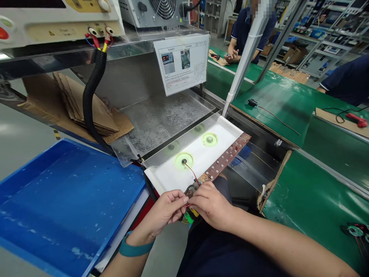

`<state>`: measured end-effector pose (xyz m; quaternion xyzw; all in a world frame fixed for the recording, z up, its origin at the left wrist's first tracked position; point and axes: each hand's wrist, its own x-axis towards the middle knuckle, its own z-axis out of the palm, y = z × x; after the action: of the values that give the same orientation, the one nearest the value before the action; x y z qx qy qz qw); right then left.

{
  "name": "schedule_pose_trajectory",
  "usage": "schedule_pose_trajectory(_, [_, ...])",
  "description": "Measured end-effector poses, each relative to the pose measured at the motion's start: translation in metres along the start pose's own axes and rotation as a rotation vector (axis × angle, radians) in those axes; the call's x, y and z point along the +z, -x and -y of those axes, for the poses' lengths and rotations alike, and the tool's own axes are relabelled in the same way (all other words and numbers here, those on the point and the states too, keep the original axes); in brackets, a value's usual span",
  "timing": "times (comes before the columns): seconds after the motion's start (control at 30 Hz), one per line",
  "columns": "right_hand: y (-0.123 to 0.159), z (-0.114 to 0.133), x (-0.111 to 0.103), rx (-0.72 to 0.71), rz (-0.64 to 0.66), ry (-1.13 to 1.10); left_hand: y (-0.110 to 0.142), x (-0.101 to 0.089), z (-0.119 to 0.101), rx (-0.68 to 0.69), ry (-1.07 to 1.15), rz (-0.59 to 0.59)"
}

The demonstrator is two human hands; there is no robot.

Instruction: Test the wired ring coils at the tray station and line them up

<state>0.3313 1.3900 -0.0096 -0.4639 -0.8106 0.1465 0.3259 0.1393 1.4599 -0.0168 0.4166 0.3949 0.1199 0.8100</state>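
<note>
My left hand (170, 207) and my right hand (210, 204) meet at the near edge of a white fixture board (161, 179), fingers pinched together. A bit of red wire (191, 170) shows between the fingertips of both hands. It runs up to a small round dark part (184, 162), seated in the nearer pale green ring (178, 157). The farther green ring (209, 139) has a round disc at its centre. Beside my right hand lies a brown terminal strip (225, 159) with rows of metal studs. Dark cables and a green clip (189, 217) are partly hidden below my hands.
A blue tray (66, 200) stands at left, near flattened cardboard (83, 107). Overhead, a shelf carries instruments (63, 23) with a black corrugated hose (92, 88). A white post (245, 57) rises beside green conveyor tables (276, 100). Another person (238, 38) works across.
</note>
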Motion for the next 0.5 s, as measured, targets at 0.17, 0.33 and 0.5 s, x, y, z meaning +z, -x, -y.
schedule_pose_trajectory(0.17, [0.002,-0.001,0.004,-0.045,-0.035,0.036,0.003,-0.003,-0.009,0.020,-0.139,0.038])
schedule_pose_trajectory(0.33, [0.003,0.005,-0.003,-0.060,0.084,0.077,-0.007,-0.010,-0.008,0.207,-0.268,-0.226])
schedule_pose_trajectory(0.5, [0.001,0.010,-0.002,-0.055,0.220,0.200,-0.030,-0.016,0.010,0.475,-0.291,-0.515])
